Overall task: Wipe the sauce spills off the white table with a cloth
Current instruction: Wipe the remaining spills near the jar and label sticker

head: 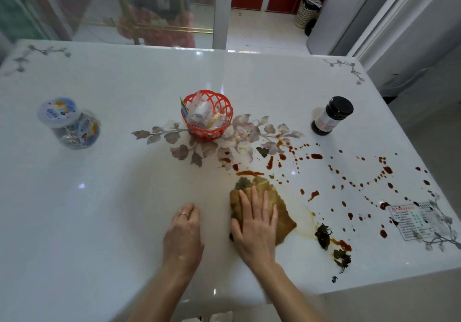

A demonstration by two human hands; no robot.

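The white table (112, 197) fills the view, glossy with a printed flower pattern across its middle, and most of the job looks to be ahead: its left half is bare of sauce, while the right half carries the sauce spills (349, 179), red drops and streaks scattered from beside the dark-lidded bottle (333, 115) down to the near right corner. A faint orange smear just right of the cloth suggests one patch has been passed over but not finished. Dark leafy scraps (324, 235) lie near the front edge. The cloth (282, 219), tan and already stained brownish-orange, lies crumpled flat at the left border of the mess, near the front edge. The right hand (254, 224) presses on it, palm down with fingers spread wide. The left hand (183, 231) rests on the bare table beside it, fingers loosely curled, holding nothing. A red basket (207, 114) and a lidded jar (69, 124) stand clear of the spills.
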